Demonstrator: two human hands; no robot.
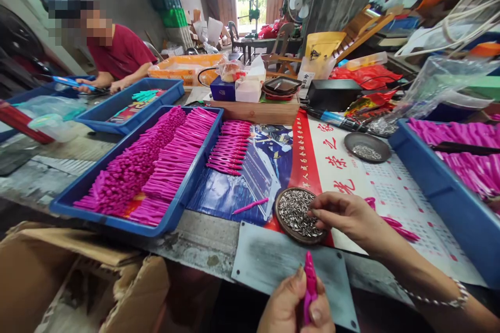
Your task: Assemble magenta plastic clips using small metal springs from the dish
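Jutting from the pinching left hand (287,303), a pink piece (310,277) stands near the right hand (347,213), hold unclear.

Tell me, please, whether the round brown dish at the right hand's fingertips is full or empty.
Fairly full, not empty: small silvery metal pieces cover most of the inside of the round brown dish.
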